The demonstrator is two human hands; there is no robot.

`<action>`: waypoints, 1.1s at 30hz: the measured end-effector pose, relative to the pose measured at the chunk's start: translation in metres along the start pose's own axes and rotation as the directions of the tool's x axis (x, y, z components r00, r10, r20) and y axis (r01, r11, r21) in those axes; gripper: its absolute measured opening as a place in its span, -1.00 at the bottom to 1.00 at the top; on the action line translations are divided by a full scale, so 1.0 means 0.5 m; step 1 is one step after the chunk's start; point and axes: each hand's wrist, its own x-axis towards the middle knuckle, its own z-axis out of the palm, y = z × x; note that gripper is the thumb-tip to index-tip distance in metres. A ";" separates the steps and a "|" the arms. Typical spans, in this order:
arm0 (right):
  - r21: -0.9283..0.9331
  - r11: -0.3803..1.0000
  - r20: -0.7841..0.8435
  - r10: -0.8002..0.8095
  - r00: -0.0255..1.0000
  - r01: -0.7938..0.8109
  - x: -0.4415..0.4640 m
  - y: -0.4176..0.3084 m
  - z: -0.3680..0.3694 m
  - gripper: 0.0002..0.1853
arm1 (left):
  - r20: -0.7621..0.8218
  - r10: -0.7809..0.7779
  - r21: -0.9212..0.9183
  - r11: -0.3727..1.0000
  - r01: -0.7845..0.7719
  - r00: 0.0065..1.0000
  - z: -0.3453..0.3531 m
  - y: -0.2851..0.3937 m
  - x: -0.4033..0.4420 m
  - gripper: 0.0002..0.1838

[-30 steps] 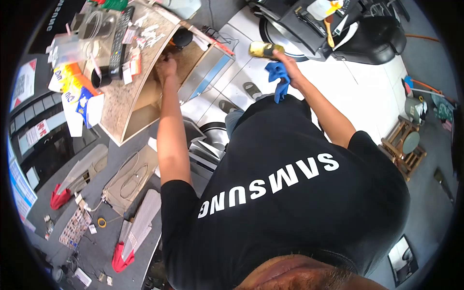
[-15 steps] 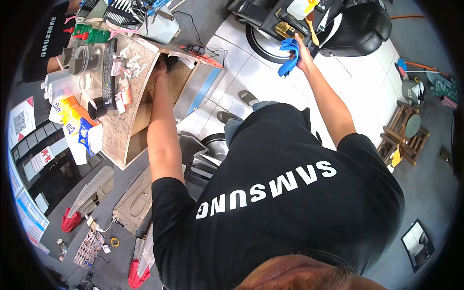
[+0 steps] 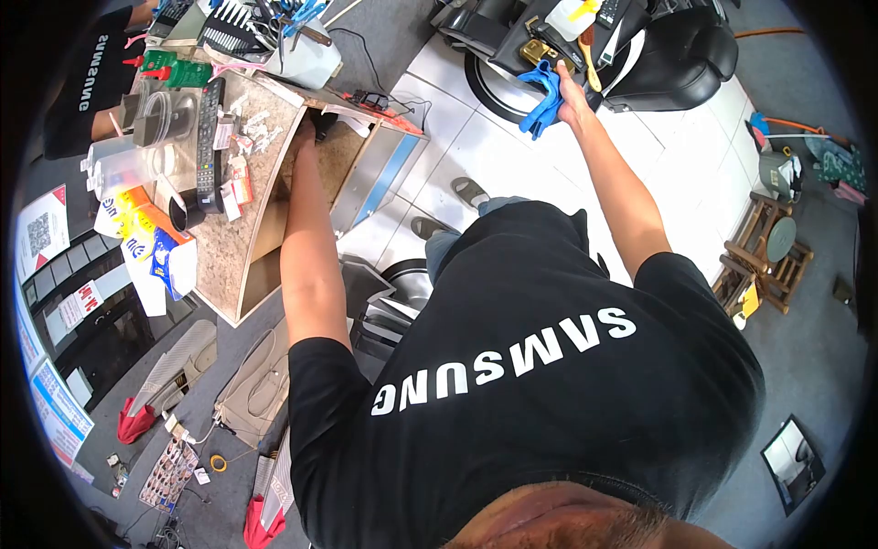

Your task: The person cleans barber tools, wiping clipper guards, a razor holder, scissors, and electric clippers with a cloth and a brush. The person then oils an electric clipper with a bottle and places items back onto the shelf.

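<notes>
My right hand [image 3: 572, 99] is closed on a crumpled blue cloth [image 3: 541, 106], held over the white floor tiles beside a black barber chair [image 3: 690, 55]. Just beyond the cloth, a gold hair clipper [image 3: 541, 53] and a brush with a wooden handle [image 3: 589, 62] lie on the chair's black surface. On the other side, my left hand [image 3: 304, 137] reaches into the open compartment of a marble-patterned cabinet [image 3: 224, 265]. A dark object [image 3: 323, 121] shows next to that hand. The cabinet's edge and shadow hide its fingers.
A remote control [image 3: 209, 137], a clear plastic container [image 3: 119, 169] and green bottles [image 3: 187, 71] crowd the cabinet top. Combs and scissors fill a white holder [image 3: 306, 62] at its far end. Wooden stools [image 3: 764, 247] stand at the right. A mirror [image 3: 80, 101] reflects a black shirt.
The blue cloth has swung and bunched into a different shape in my right hand, which has shifted slightly. My left hand stays inside the cabinet.
</notes>
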 end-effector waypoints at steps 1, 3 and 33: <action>-0.012 1.000 -0.014 0.011 1.000 -0.011 0.026 0.004 -0.010 -0.44 | -0.001 0.039 -0.237 0.971 -0.039 0.999 0.012 -0.020 0.024 -0.33; -0.050 0.999 -0.057 0.002 0.998 -0.004 0.063 0.016 -0.018 -0.43 | -0.007 0.079 -0.350 0.934 -0.076 0.997 0.014 -0.022 0.033 -0.31; -0.411 0.894 0.147 0.260 0.954 -0.180 -0.188 0.139 -0.075 -0.41 | -0.008 0.124 0.098 0.988 -0.123 0.992 -0.133 0.010 -0.167 -0.55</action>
